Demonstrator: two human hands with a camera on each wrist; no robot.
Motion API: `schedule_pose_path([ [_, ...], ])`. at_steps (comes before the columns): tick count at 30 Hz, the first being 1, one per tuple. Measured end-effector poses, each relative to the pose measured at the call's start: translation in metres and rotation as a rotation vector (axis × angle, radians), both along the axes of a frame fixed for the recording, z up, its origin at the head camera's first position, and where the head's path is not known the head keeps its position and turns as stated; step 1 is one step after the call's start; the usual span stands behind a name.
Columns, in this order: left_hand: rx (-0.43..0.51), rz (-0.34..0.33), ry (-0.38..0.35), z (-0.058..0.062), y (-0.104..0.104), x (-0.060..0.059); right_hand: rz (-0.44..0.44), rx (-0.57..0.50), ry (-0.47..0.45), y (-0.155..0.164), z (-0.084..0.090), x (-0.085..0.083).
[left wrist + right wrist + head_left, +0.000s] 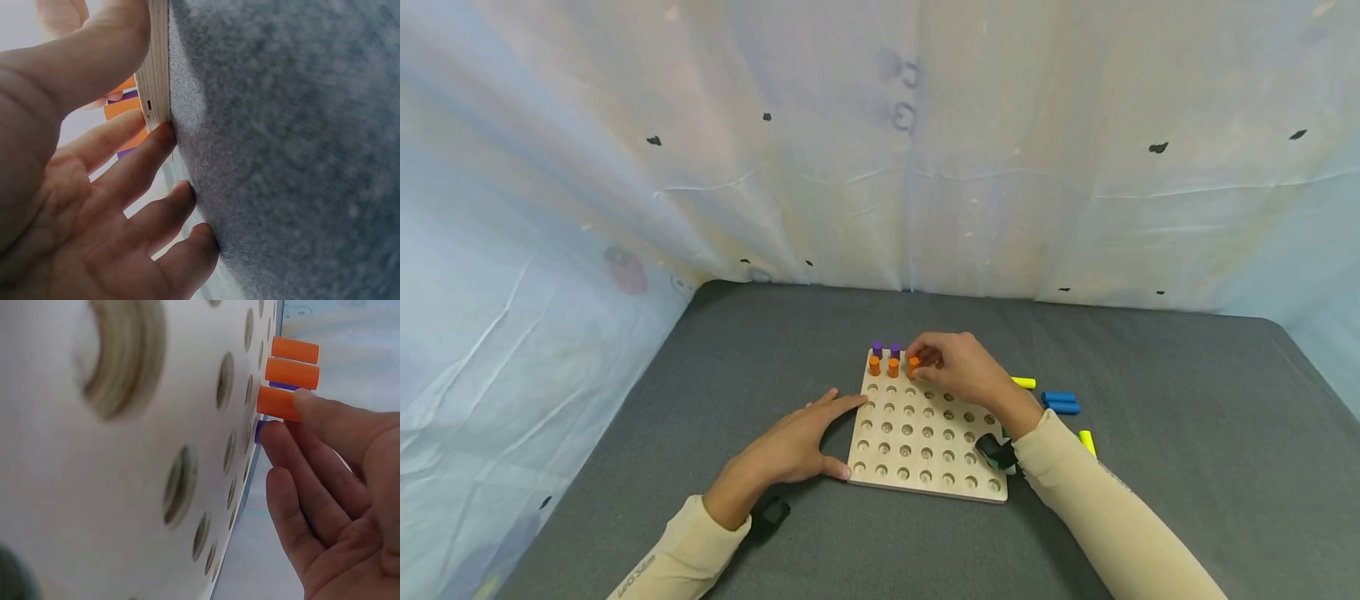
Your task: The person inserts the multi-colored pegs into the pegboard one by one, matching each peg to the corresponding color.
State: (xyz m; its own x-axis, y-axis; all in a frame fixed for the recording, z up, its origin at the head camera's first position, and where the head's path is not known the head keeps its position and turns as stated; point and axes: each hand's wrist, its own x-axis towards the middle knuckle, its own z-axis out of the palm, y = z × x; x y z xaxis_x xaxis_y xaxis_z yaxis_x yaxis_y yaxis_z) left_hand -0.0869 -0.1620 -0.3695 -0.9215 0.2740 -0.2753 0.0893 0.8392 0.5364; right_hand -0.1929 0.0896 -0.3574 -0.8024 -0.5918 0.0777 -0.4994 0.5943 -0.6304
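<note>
A pale wooden pegboard (872,458) with rows of round holes lies flat on the grey cloth. My right hand (967,367) pinches an orange peg (275,402) between thumb and fingers, its lower end right at the third hole of the second row. Two more orange pegs, one at the row's left end (874,367) and one beside it (892,368), stand upright. Behind them are purple pegs (877,349) in the far row, partly hidden by the right hand. Fingers spread, my left hand (790,442) rests with thumb and forefinger against the board's left edge.
Right of the board lie two blue pegs (1062,408) side by side, a yellow peg (1024,383) behind them and another yellow peg (1087,442) partly behind the right sleeve. A pale curtain (910,208) hangs along the table's far edge.
</note>
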Motion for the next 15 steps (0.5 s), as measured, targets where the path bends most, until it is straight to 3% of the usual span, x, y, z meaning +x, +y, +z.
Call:
schedule_pose_path([
  [15,0.006,0.002,0.004,-0.0014,0.0021,-0.0004,-0.005,0.062,-0.018,0.0022,-0.0027,0.0007],
])
